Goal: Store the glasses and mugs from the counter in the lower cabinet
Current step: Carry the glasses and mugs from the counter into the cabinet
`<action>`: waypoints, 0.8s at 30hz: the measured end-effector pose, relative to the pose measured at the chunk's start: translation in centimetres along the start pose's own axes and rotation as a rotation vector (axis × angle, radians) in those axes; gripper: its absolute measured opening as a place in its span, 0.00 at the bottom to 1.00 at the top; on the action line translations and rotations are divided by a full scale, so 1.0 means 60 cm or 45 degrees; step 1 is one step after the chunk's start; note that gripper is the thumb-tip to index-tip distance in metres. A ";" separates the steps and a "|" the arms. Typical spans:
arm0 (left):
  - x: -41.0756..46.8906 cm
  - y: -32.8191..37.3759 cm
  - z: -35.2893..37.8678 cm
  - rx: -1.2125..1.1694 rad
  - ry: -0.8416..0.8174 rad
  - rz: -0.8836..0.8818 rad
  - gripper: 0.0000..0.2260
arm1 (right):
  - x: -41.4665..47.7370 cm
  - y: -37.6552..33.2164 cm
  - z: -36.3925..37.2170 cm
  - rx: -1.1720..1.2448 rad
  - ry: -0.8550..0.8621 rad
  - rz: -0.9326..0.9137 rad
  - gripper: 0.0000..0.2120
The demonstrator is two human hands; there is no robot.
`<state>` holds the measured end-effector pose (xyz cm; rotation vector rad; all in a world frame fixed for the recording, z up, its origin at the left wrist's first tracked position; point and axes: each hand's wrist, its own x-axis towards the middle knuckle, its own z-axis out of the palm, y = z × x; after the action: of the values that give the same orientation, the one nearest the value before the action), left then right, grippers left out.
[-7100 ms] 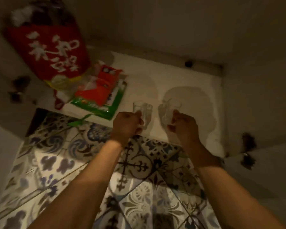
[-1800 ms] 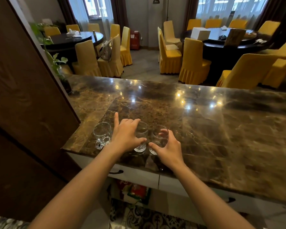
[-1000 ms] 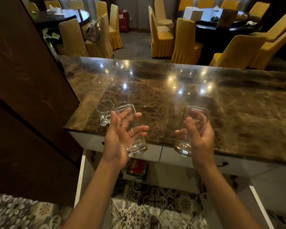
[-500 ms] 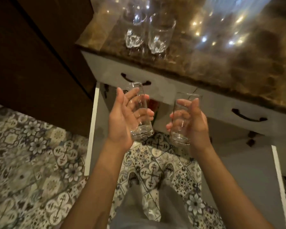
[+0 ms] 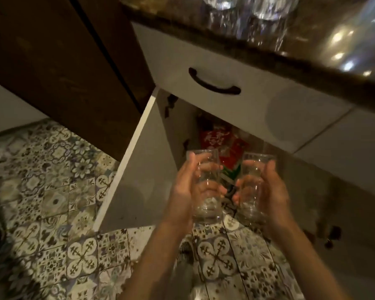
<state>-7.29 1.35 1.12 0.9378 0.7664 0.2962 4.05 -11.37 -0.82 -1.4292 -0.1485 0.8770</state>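
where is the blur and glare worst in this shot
Head view: the glassware on the counter at the top edge is streaked by motion blur, bright glare spots dot the marble counter, and the open cabinet interior is dim.

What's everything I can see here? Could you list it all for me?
Tall glasses: two, clear, one in each hand, in front of the open cabinet.
Glassware on counter: at least two, clear, blurred, top edge.
Counter: one, brown marble, top right.
Drawer handle: one, dark, on white drawer.
Cabinet door: one, white, swung open, left.
Packets: red and green, inside cabinet, number unclear.
Floor tiles: patterned, below.
Left hand: grips one glass.
Right hand: grips the other.
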 end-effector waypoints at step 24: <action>0.444 -0.593 -0.049 -0.113 -0.205 0.307 0.25 | 0.361 0.541 -0.321 0.000 -0.055 -0.294 0.33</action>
<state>6.18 -2.94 -41.13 0.9587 0.4891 0.4562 16.03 -16.98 -42.26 -1.3622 -0.3393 0.7171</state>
